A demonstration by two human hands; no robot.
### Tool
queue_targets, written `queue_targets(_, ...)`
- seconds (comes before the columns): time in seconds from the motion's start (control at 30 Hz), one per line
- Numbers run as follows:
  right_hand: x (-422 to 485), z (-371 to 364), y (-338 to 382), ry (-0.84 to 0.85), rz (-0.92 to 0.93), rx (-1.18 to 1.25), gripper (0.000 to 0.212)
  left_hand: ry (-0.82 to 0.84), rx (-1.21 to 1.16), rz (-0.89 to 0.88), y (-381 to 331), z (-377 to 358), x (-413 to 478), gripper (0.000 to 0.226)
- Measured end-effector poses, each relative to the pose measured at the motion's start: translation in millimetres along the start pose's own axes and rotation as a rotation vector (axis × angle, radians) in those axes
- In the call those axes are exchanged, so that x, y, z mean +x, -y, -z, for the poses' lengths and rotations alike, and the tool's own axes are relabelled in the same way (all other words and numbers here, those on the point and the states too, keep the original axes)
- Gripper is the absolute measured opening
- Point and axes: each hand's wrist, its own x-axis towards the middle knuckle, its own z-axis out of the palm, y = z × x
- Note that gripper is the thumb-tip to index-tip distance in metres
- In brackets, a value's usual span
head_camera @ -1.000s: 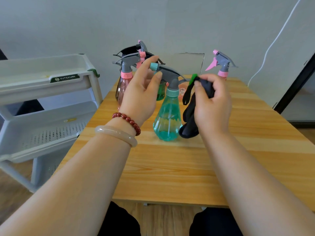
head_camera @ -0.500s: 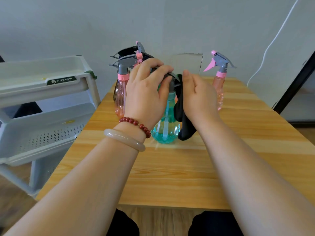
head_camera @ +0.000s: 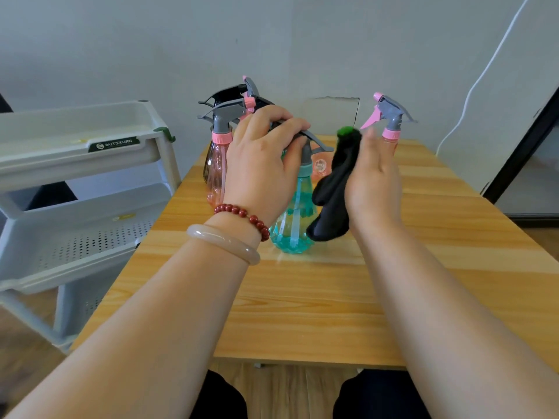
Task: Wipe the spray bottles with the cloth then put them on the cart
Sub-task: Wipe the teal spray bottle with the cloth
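Left hand (head_camera: 263, 164) grips the teal bottle (head_camera: 295, 226), right hand (head_camera: 373, 179) pinches the cloth (head_camera: 334, 192); cart (head_camera: 45, 166) label reads OUTIXUAN.

Centre: translucent teal bottle (head_camera: 293, 234), grey sprayer. At 3 o'clock of it: black cloth (head_camera: 332, 189), green tip. At 11 o'clock: pink bottle (head_camera: 217, 170); at 1 o'clock: pink-collared sprayer (head_camera: 390, 116). Table (head_camera: 302, 313): light wood grain. Cart (head_camera: 75, 152): pale grey, dot-perforated shelf.

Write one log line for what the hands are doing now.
left hand: grips top of teal spray bottle | right hand: holds black cloth beside it | stage: wiping, bottle on table
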Motion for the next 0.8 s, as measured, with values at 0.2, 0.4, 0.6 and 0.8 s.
queue_targets(0.2,9.5,-19.3,12.8,0.162,0.253,-0.340,0.046,-0.024,-0.008,-0.017,1.2,0.7,-2.0,0.026)
queue_targets(0.4,14.1,-19.0,11.0,0.154,-0.097,-0.130,0.044,0.009,-0.015,-0.023,2.9,1.9,-2.2,0.025)
queue_targets(0.6,-1.9,-6.3,-5.9,0.007,-0.255,0.131,0.040,0.191,-0.075,0.051,5.0,5.8,-13.1,0.062)
queue_targets(0.8,-2.1,2.1,-13.9,-0.027,-0.309,0.258,0.043,0.035,-0.241,0.438,-19.1,-8.1,-45.6,0.105)
